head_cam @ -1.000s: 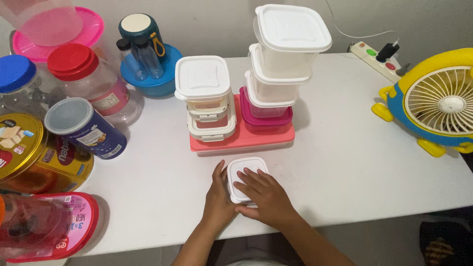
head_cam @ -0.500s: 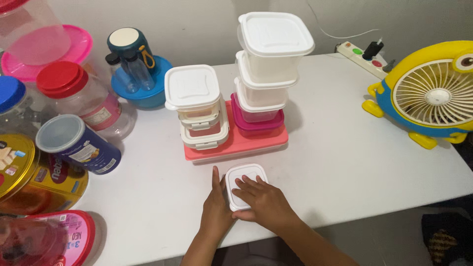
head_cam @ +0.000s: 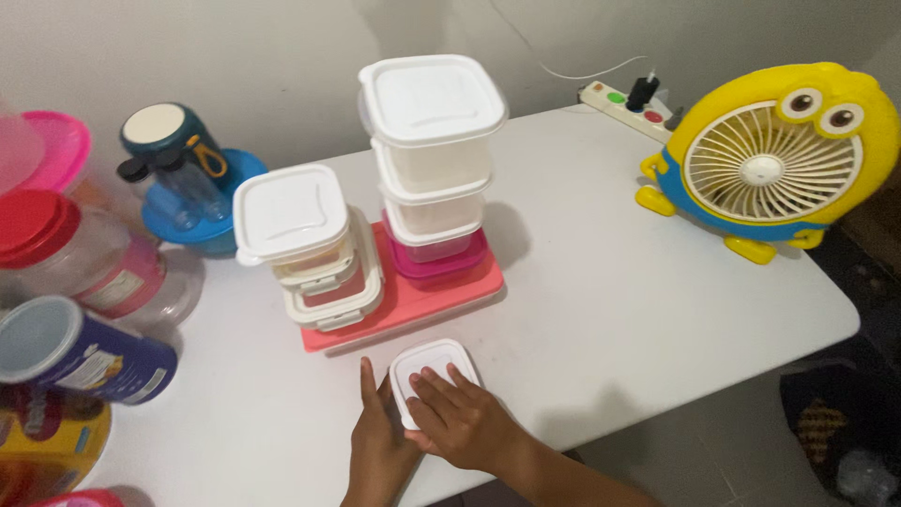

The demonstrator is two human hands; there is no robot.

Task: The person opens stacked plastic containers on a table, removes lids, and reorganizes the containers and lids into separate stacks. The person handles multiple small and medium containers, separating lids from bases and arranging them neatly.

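A small square white-lidded container sits on the white table near its front edge. My right hand lies flat on its lid, fingers pointing away from me. My left hand rests against the container's left side, thumb along its edge. Just behind stands a flat pink-lidded box carrying two stacks of white-lidded containers, a short one on the left and a tall one on the right.
A yellow and blue cartoon-shaped fan stands at the right. A power strip lies at the back. On the left are a blue bowl with bottles, a red-lidded jar and a dark blue canister.
The view has swung right and tilted, so everything shifted left in frame. Both hands stay on the small container, which has hardly moved on the table.
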